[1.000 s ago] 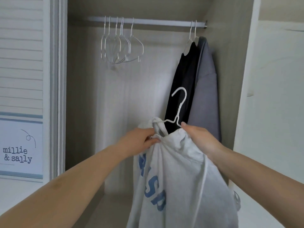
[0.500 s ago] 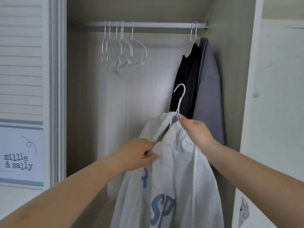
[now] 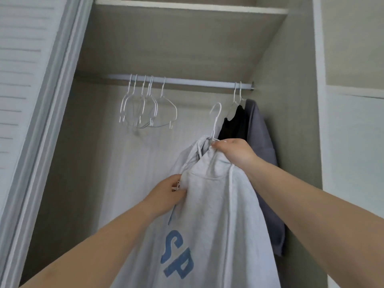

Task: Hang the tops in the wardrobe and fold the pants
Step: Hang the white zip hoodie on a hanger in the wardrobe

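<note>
- The grey hoodie [image 3: 209,215] hangs lengthwise, neck up, on a white hanger [image 3: 215,121] inside the wardrobe, its blue letters facing the camera.
- The right hand [image 3: 234,151] grips the neck and hanger base with curled fingers [image 3: 216,144]; the hook points up, just below the rail [image 3: 187,81].
- The left hand [image 3: 166,194] pinches the hoodie's left edge lower down.
- A black top [image 3: 233,125] and a grey top [image 3: 259,142] hang at the right end.
- Empty hangers [image 3: 145,109] cluster at the left.

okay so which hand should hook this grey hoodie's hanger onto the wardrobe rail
Right, probably. The right hand grips the hoodie just under the hanger hook, near the rail; the left hand holds fabric lower down.
</note>
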Demonstrator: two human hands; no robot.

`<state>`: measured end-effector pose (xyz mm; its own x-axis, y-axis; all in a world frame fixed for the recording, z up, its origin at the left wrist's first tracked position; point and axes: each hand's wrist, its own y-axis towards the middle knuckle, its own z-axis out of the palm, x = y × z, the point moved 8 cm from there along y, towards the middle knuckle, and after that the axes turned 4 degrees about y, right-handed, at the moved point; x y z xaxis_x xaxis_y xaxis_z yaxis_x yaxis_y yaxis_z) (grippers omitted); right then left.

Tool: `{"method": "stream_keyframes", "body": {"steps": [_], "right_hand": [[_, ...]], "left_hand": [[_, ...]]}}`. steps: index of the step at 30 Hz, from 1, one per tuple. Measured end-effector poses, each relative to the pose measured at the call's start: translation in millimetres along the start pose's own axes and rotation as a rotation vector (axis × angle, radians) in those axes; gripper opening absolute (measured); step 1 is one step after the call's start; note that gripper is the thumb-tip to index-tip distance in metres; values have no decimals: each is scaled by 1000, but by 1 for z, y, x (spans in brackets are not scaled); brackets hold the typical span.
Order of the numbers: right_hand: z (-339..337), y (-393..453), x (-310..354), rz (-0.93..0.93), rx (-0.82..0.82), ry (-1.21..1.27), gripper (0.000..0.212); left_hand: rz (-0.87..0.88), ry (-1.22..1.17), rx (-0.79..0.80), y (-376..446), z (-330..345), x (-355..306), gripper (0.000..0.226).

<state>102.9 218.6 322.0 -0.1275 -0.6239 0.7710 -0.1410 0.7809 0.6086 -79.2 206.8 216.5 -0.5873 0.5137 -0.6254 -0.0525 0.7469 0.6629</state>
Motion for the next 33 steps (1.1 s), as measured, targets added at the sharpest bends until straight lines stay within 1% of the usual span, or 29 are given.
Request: {"method": "stream_keyframes", "body": {"steps": [2, 4, 7, 8, 9, 12, 13, 15, 16, 19, 21, 23, 27, 30, 33], "right_hand": [[-6, 32, 7, -20, -55, -18, 46], [-14, 66, 18, -44, -104, -47, 48], [-16, 111, 29, -67, -116, -94, 29], [-17, 125, 30, -78, -124, -105, 29], [-18, 140, 31, -91, -135, -117, 30], [-24, 179, 30, -116, -172, -145, 41], [-25, 191, 30, -125, -181, -160, 44], [-28, 214, 29, -132, -198, -180, 48], [-30, 229, 28, -134, -211, -181, 50], [-29, 262, 31, -144, -238, -207, 50], [-26, 288, 35, -166, -239, -214, 43], [-21, 307, 41, -194, -221, -220, 34], [-21, 331, 50, -232, -240, -239, 37], [-20, 347, 41, -211, -248, -246, 38], [-16, 353, 20, -137, -217, -254, 43]], "left_hand": [[11, -192, -39, 19, 2, -10, 30], [33, -319, -68, 44, 5, -21, 37], [38, -407, -115, 79, 4, -34, 49], [43, -410, -133, 91, 3, -36, 54], [62, -405, -142, 101, 4, -39, 57], [157, -387, -123, 129, 12, -55, 42], [171, -369, -108, 139, 16, -58, 45], [190, -309, -84, 157, 23, -63, 62], [212, -277, -68, 166, 28, -66, 67], [284, -241, 27, 188, 45, -79, 72], [334, -185, 66, 205, 55, -84, 75], [361, -111, 53, 220, 57, -86, 75], [387, -53, -10, 243, 51, -84, 71], [392, -9, -26, 254, 48, -78, 71], [379, 46, -7, 255, 55, -67, 70]]}}
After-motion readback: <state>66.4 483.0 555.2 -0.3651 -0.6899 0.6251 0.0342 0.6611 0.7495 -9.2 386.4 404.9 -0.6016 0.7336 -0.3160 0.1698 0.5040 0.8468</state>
